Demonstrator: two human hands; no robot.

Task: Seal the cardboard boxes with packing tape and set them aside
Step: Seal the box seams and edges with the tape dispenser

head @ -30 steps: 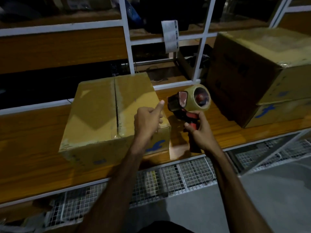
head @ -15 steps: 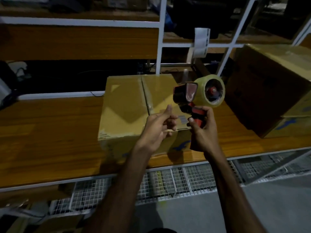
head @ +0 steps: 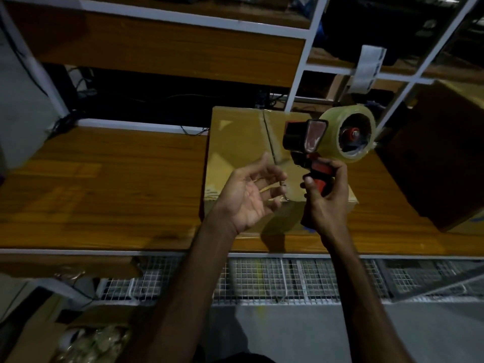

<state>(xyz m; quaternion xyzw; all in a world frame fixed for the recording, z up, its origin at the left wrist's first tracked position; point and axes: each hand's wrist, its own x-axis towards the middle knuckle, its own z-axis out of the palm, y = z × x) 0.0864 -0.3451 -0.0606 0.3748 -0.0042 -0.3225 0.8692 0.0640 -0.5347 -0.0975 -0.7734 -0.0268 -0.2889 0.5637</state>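
A closed cardboard box [head: 237,150] stands on the wooden shelf [head: 104,189], a strip of clear tape along its top seam. My right hand [head: 326,203] grips the red handle of a tape dispenser [head: 309,142], held above the box's right half. A roll of clear tape [head: 348,134] sits on the dispenser. My left hand [head: 248,197] hovers palm up above the box's near edge, fingers relaxed and holding nothing, just left of the dispenser handle.
A larger cardboard box [head: 440,163] stands on the shelf at the right. White rack posts [head: 301,66] rise behind the boxes. A paper label [head: 368,66] hangs from a rail. Wire mesh [head: 288,279] runs below the shelf edge. An open carton [head: 78,339] lies at lower left.
My left hand has turned palm up and its fingers have spread. The dispenser has risen a little in my right hand. The view has swung left, so the boxes sit further right.
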